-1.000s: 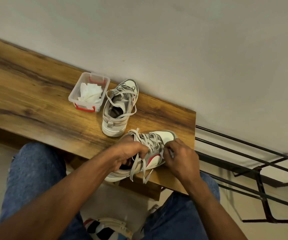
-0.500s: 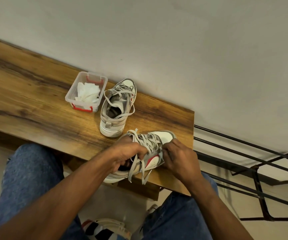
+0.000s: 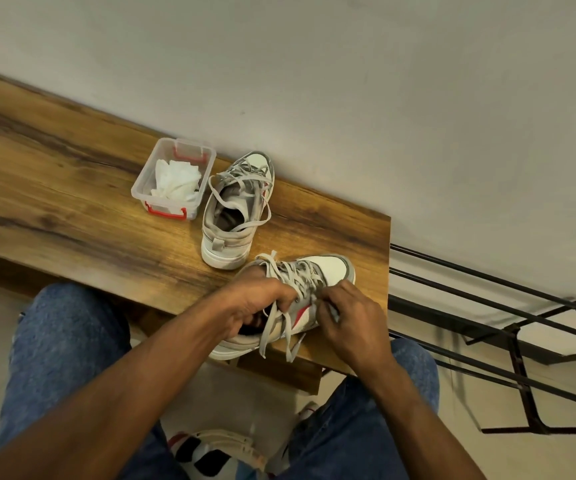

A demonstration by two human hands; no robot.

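Observation:
A grey and white sneaker with a red side stripe [image 3: 328,270] lies at the near right corner of the wooden table [image 3: 72,209], its toe pointing right. My left hand [image 3: 257,301] grips the shoe at its opening and tongue, fingers curled over the laces. My right hand [image 3: 348,320] pinches a lace against the shoe's side. Loose lace ends [image 3: 269,332] hang over the table's front edge. A second matching sneaker [image 3: 236,211] stands behind it, unlaced at the top, toe toward the wall.
A clear plastic box with red clips [image 3: 174,180] holding white crumpled cloth sits left of the far sneaker. A black metal rack [image 3: 508,327] stands to the right of the table. The wall runs close behind. Another shoe [image 3: 210,452] lies on the floor between my knees.
Both hands stay on the near sneaker with only small finger shifts at the laces. The view has drifted slightly.

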